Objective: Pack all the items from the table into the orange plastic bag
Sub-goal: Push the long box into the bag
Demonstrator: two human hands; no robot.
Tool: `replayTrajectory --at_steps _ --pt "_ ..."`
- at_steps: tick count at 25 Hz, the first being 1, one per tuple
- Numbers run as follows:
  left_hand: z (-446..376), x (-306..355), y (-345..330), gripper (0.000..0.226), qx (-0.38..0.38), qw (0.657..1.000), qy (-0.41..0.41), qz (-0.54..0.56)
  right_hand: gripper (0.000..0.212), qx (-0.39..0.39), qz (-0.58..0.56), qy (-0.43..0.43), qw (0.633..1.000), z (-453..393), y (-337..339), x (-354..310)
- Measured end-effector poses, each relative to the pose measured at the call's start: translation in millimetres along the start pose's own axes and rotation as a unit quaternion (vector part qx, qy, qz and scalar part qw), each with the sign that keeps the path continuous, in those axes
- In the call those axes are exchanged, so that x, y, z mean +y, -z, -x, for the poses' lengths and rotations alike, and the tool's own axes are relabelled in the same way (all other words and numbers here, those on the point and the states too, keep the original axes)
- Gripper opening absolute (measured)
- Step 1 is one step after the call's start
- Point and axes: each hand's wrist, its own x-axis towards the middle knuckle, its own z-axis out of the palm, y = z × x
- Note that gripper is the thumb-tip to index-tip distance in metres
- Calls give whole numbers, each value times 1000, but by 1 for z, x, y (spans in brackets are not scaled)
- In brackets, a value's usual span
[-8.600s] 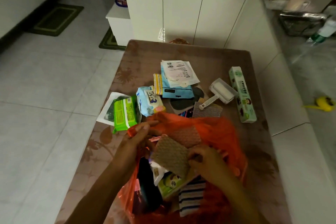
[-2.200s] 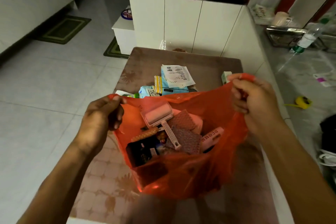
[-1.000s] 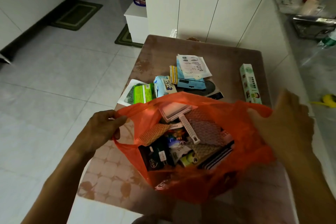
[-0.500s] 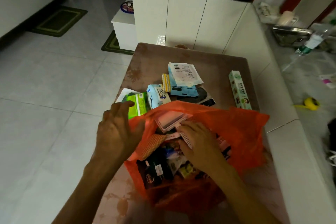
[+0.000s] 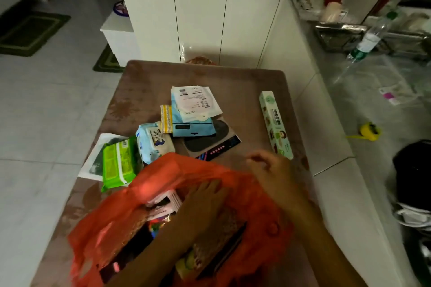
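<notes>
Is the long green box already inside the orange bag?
No. The long green box lies on the table, outside the orange bag, just beyond the right hand.

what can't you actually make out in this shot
- Head view: bag contents under the left hand and its forearm are hidden.
- Right hand is motion-blurred; its grip is unclear.
- Orange plastic bag bottom is cut off by the lower frame edge.
- Print on the long green box is too small to read.

We saw the bag (image 5: pixel 268 193) nearest on the tabletop (image 5: pixel 233 81), packets (image 5: pixel 121 161) behind it at left, a box (image 5: pixel 276 127) at right.
</notes>
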Motion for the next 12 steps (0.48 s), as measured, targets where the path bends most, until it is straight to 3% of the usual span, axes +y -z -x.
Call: replayTrajectory --at_steps 1,3,5,7,12 --pt "-5 2 -4 73 -13 1000 0 14 10 69 -54 4 996 -18 12 -3" --pt "-14 8 -6 76 9 999 0 31 15 151 -5 -29 988 -68 32 24" --pt "-19 6 -14 55 34 999 -1 40 31 90 147 -101 980 -105 36 67" --pt "-22 4 -15 51 60 996 -17 59 42 22 259 -143 955 -125 31 113" --pt "-20 0 -9 51 121 988 -59 69 35 113 241 -139 954 -154 24 152"
